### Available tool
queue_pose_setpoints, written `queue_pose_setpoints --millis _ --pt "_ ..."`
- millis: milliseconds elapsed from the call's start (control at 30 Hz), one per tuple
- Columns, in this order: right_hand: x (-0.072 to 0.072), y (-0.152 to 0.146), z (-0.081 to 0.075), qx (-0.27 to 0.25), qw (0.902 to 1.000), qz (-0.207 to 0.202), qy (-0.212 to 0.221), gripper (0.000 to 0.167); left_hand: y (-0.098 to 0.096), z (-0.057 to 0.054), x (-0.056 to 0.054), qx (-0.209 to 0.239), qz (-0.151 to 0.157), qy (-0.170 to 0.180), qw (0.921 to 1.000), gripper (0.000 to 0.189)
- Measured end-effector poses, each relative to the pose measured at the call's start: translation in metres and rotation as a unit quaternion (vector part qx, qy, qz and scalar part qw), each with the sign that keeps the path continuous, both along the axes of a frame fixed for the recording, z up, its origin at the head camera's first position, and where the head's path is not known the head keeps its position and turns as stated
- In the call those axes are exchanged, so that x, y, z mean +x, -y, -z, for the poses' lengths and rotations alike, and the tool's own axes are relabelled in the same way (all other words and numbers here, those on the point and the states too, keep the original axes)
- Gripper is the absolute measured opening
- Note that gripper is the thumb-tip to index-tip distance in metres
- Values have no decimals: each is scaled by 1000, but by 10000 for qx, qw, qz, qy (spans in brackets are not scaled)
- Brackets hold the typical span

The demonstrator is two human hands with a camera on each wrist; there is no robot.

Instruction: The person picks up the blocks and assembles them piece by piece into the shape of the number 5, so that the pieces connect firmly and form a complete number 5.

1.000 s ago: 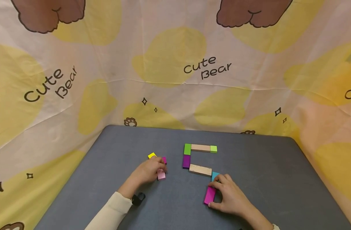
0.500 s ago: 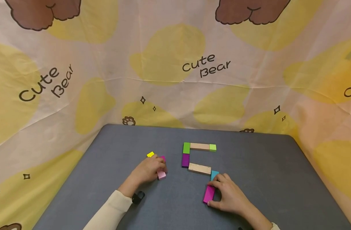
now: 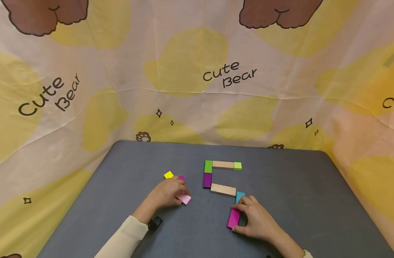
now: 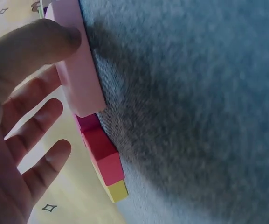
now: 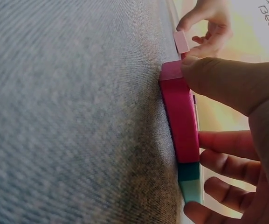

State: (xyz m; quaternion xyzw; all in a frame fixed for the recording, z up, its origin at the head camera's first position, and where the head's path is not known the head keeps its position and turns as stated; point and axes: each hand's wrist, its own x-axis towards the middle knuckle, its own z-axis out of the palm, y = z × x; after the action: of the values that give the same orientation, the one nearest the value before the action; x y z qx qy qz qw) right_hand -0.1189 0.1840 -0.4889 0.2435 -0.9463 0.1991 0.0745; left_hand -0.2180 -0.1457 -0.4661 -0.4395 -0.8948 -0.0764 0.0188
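A pale pink block lies in the grip of my left hand; the left wrist view shows the thumb pressed on its side, close to the table. A magenta block rests on the table, pinched lengthwise between thumb and fingers of my right hand. Its far end meets a blue block, partly hidden by those fingers. Beyond my left hand sit a yellow block and a smaller magenta block, partly covered; a red block shows in the left wrist view.
An angular line of blocks runs across the grey table: a light green block, a wooden plank, a green block, a purple block and a second wooden plank. A printed cloth hangs behind the table.
The pale pink block has turned in my left hand, its near end swinging to the right. My right hand stays on the magenta block. The view shifts slightly.
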Motion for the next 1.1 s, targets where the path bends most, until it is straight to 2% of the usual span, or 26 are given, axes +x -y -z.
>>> queue_pose_setpoints --millis 167,400,500,667,1100 --pt "0 0 1 -22 9996 9 268 54 -4 1 4 7 -39 117 9999 24" --pt "0 -1 2 -44 9999 -82 89 54 -11 2 12 442 -43 248 9987 26" --pt "0 -1 2 -52 9999 -107 62 53 -18 3 17 644 8 496 9967 27" --pt "0 -1 1 -29 9999 -103 12 53 -34 6 28 617 -17 819 9947 26" --pt "0 -1 3 -116 9999 -114 -53 52 -70 8 53 591 35 977 9935 25"
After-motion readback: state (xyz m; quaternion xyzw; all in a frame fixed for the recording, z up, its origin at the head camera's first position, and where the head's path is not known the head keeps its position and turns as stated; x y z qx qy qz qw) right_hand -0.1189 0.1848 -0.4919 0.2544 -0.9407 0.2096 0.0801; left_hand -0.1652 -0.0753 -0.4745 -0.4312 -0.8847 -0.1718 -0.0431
